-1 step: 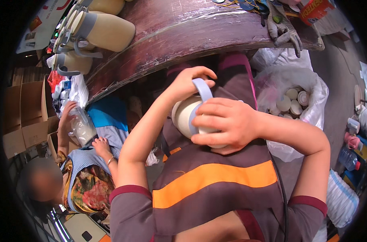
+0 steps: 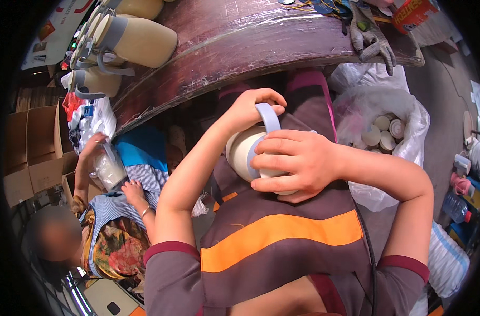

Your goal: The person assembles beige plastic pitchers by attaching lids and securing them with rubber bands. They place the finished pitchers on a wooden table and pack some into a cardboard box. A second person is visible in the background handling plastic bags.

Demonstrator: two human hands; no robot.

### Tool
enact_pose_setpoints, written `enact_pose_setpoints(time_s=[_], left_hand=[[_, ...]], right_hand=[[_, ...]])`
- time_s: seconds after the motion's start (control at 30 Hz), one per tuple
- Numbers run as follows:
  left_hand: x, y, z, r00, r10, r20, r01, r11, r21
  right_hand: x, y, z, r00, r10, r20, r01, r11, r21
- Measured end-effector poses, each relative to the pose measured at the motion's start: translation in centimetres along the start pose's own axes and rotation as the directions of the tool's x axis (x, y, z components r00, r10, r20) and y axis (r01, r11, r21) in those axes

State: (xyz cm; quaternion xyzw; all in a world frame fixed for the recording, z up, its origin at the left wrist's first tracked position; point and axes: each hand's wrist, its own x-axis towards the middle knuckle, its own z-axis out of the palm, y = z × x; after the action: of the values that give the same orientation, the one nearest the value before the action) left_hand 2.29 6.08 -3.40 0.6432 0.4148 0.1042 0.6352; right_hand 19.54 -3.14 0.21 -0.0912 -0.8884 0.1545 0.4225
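1. Now your right hand (image 2: pixel 298 163) wraps the cream cup (image 2: pixel 245 152) against your apron (image 2: pixel 282 237), below the table (image 2: pixel 240 47).
2. Your left hand's (image 2: pixel 250 108) fingers pinch its grey handle (image 2: pixel 269 117); nothing has shifted.

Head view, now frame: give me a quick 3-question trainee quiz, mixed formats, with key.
1. True or false: the cream round container with a grey-blue handle rests on the dark wooden table.
2. Which hand pinches the grey-blue handle at its top? A) left hand B) right hand C) the co-worker's hand
3. Fill in: the white plastic bag on the person's right holds cream round ____.

Key
1. False; both hands hold it in the air, in front of the brown apron with an orange stripe.
2. A; the right hand wraps the container's body.
3. Lids, or caps; too small to tell which.
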Motion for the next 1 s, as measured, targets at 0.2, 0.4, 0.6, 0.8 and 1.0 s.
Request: enact_pose_setpoints(time_s=[0.2,0.4,0.6,0.8,1.0], left_hand=[[-2.9,0.7,-1.2,0.941,-0.043,-0.334,0.136,0.957,0.258],[-5.6,4.4,6.0,0.968,0.17,-0.183,-0.022,0.788,0.616],[-3.9,1.0,-3.4,0.974,0.074,-0.215,-0.059,0.996,0.074],[-5.2,0.7,-2.3,0.971,-0.127,-0.204,0.151,0.982,0.109],[-7.7,4.3,0.4,0.985,-0.167,-0.04,0.152,0.954,-0.257]], right_hand=[[-2.6,2.7,-1.0,0.885,0.446,-0.135,-0.448,0.894,0.019],[-8.8,6.5,1.4,0.227,0.974,-0.014,-0.83,0.201,0.52],[-2.4,-0.1,-2.3,0.915,0.402,0.02,-0.402,0.915,-0.024],[-3.8,2.0,-0.7,0.888,0.452,-0.082,-0.453,0.892,0.016],[-3.0,7.3,-1.6,0.497,0.841,0.213,-0.834,0.394,0.387]])
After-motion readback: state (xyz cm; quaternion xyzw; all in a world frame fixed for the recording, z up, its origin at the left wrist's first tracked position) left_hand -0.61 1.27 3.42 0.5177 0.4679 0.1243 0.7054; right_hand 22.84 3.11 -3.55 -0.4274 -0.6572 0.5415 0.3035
